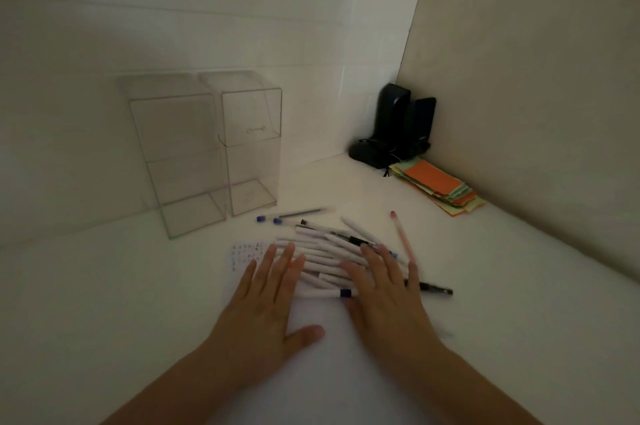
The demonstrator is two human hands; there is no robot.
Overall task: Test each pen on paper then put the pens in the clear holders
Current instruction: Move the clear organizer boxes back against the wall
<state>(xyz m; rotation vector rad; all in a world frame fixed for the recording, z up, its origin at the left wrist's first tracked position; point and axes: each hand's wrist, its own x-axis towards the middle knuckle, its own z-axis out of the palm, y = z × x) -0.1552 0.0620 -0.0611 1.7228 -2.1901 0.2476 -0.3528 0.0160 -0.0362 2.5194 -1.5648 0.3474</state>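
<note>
A heap of several white pens (323, 260) lies on the white desk, partly on a sheet of paper (246, 256) with small scribbles. My left hand (266, 307) lies flat with straight fingers on the left end of the heap. My right hand (384, 296) lies flat on its right end. Two blue-capped pens (277, 219) lie behind the heap, a pink pen (401, 237) to the right, and a black pen (434, 289) juts out past my right hand. Two tall clear holders (194, 154) (251, 144) stand at the back left.
A black device (394, 128) stands in the back right corner. A stack of orange, green and yellow paper slips (436, 187) lies in front of it. Walls close the desk at the back and on the right.
</note>
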